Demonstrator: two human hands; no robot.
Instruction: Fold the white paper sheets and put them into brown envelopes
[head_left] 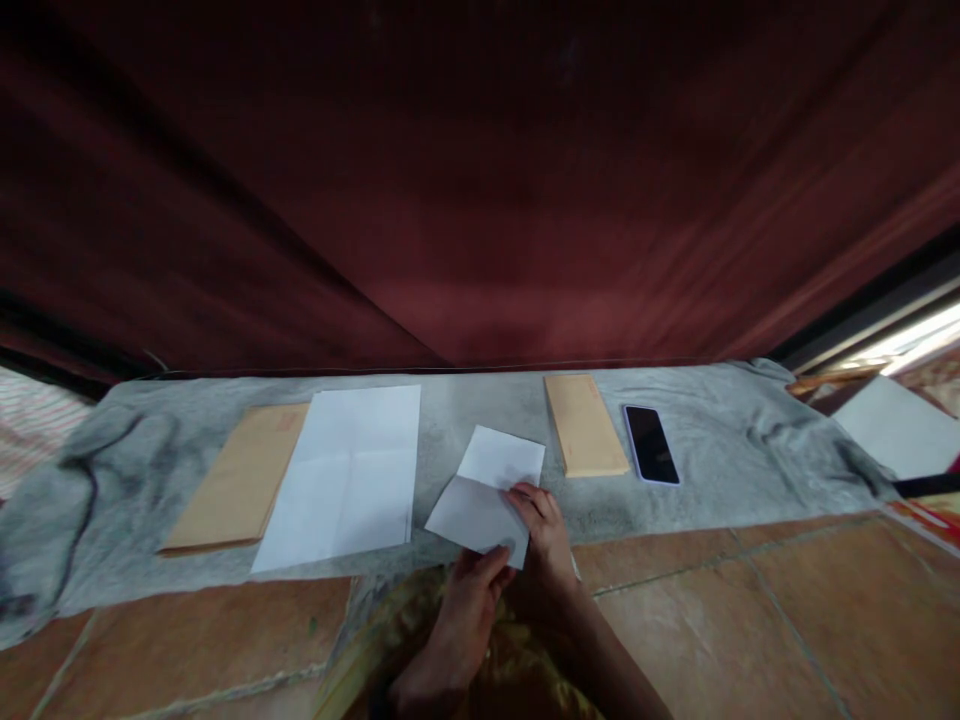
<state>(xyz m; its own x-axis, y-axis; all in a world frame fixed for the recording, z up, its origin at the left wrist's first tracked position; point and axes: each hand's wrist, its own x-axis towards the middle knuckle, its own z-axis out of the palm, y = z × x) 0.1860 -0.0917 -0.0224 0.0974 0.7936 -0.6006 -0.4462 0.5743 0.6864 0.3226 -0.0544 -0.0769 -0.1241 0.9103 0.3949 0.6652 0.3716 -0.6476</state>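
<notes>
A folded white sheet of paper (491, 490) lies on a grey cloth (105, 470) spread on the floor, just in front of me. My right hand (546, 530) rests on its near right part, fingers pressed down on the fold. My left hand (465, 610) pinches the sheet's near edge, fingers closed on the paper.
A larger creased white sheet (349, 470) lies to the left, overlapping a stack of brown envelopes (240, 480). Another brown envelope stack (583, 425) and a black phone (651, 444) lie to the right. A dark red curtain (480, 200) hangs behind. Tiled floor (750, 600) surrounds me.
</notes>
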